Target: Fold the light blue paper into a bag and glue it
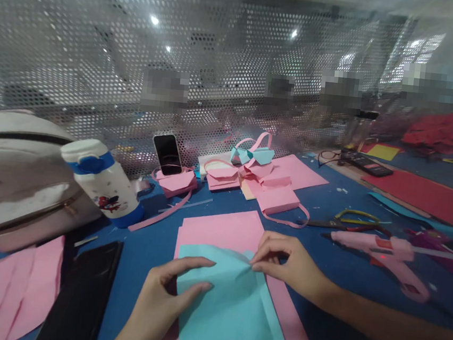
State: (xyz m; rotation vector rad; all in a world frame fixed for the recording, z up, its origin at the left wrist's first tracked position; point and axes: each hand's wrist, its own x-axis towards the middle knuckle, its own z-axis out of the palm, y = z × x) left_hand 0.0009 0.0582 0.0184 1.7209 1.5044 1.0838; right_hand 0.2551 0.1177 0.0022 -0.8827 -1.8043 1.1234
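A light blue paper sheet with a folded right edge lies over pink paper on the blue table. At the sheet's upper right corner, my right hand pinches the paper between thumb and fingers, and the sheet wrinkles there. My left hand rests at the sheet's left side, thumb and fingers apart, with nothing held between them.
Small pink paper bags stand behind the sheets, near an upright phone. On the left are a bottle, a backpack and a black case. Scissors and a pink glue gun lie right.
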